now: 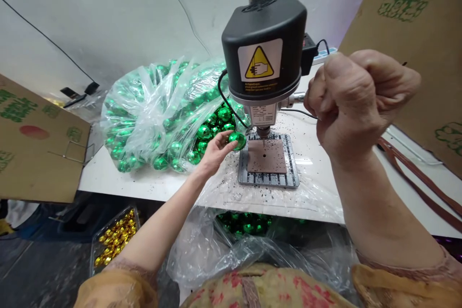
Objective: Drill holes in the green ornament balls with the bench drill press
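a left hand (217, 148) pinches a shiny green ball (238, 140) between thumb and fingers, just left of the brown board (276, 163) on the drill's (265, 41) base (293, 180) and not under the chuck (263, 131). the right hand (357, 91) is curled into a fist by the metal shaft (295, 99); whether it wraps anything cannot be told. the ball looks slick, and a loose pinch could let it roll or spin under the drill. fingers held so near could be hurt if the chuck turns, a danger pictured on the warning sticker (260, 60). dark crumbs (267, 191) litter the base and counter (126, 187); grit beneath a ball could leave it sitting crooked. a black cable (222, 92) looping near the left hand could snag it, and a knock from the forearm could spill more balls from the bag (144, 91).
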The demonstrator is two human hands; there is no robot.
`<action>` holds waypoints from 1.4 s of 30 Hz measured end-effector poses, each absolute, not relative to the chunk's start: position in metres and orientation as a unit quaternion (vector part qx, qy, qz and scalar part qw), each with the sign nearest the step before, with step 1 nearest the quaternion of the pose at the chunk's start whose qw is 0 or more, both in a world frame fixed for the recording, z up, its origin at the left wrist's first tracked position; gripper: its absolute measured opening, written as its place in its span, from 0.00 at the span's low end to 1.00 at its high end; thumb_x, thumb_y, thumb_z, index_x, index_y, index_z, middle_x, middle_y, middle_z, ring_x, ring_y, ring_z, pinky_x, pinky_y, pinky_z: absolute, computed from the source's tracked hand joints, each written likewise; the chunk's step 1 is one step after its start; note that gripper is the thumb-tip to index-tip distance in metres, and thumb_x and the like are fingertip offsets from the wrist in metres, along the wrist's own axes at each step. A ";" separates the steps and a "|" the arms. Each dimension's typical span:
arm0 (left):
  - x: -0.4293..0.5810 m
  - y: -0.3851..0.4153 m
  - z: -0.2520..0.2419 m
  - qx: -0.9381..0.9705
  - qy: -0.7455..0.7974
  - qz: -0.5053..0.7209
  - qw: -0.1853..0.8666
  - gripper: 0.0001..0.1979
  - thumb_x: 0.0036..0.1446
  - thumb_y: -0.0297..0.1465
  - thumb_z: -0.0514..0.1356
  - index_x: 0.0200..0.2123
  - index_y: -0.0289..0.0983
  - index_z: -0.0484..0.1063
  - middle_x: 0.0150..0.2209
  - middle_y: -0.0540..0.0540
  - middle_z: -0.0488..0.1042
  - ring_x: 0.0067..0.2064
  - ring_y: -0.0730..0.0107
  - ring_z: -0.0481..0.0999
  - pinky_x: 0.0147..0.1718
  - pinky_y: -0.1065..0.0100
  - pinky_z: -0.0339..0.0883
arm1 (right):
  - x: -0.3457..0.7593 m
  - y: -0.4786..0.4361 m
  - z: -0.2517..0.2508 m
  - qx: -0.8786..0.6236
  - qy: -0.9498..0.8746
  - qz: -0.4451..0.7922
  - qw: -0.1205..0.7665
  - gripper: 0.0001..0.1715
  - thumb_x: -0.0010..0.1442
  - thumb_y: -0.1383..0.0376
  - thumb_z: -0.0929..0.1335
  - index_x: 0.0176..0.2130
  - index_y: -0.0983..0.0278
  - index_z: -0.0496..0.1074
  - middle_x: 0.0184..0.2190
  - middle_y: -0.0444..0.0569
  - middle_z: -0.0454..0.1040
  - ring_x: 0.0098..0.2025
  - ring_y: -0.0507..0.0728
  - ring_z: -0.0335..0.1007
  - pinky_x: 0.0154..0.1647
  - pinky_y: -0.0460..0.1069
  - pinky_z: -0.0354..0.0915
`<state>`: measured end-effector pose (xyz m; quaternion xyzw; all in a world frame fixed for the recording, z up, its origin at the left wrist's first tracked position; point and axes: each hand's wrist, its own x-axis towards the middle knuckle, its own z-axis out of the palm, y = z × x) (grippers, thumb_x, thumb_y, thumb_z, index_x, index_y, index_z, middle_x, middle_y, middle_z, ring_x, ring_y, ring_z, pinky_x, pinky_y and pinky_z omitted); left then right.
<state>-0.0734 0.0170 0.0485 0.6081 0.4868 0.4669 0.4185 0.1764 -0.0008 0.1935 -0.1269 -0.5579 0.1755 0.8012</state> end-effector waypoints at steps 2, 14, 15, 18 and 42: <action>-0.055 0.013 0.041 0.579 0.462 0.477 0.473 0.29 0.54 0.48 0.71 0.54 0.38 0.74 0.47 0.42 0.81 0.47 0.61 0.80 0.48 0.58 0.75 | 0.176 -0.001 0.194 -0.133 -0.557 0.178 0.800 0.29 0.62 0.66 0.72 0.17 0.63 0.56 0.13 0.36 0.50 0.15 0.45 0.50 0.17 0.47 0.45; -0.020 0.013 0.025 0.639 0.437 0.433 0.462 0.30 0.52 0.48 0.72 0.54 0.38 0.75 0.44 0.43 0.81 0.44 0.62 0.80 0.44 0.62 0.75 | 0.179 0.003 0.185 -0.194 -0.594 0.140 0.768 0.32 0.66 0.53 0.68 0.20 0.61 0.51 0.17 0.39 0.51 0.19 0.47 0.46 0.22 0.49 0.50; -0.020 0.012 0.026 0.645 0.444 0.424 0.455 0.30 0.52 0.47 0.72 0.54 0.38 0.75 0.44 0.43 0.81 0.43 0.62 0.80 0.44 0.62 0.74 | 0.179 0.003 0.185 -0.200 -0.596 0.138 0.765 0.32 0.66 0.51 0.68 0.21 0.61 0.51 0.17 0.39 0.50 0.19 0.46 0.45 0.21 0.49 0.50; -0.016 0.009 0.027 0.668 0.459 0.401 0.428 0.30 0.52 0.44 0.73 0.55 0.38 0.75 0.46 0.42 0.81 0.43 0.61 0.80 0.44 0.61 0.74 | 0.179 0.005 0.184 -0.220 -0.600 0.132 0.758 0.33 0.66 0.48 0.67 0.21 0.61 0.49 0.18 0.40 0.49 0.19 0.46 0.45 0.21 0.48 0.50; 0.001 -0.001 0.021 0.707 0.448 0.413 0.359 0.27 0.57 0.44 0.70 0.55 0.38 0.69 0.50 0.40 0.78 0.54 0.54 0.77 0.55 0.54 0.72 | 0.175 -0.006 0.165 -0.113 -0.601 0.090 0.786 0.30 0.65 0.71 0.67 0.19 0.64 0.47 0.16 0.37 0.47 0.17 0.43 0.47 0.20 0.48 0.44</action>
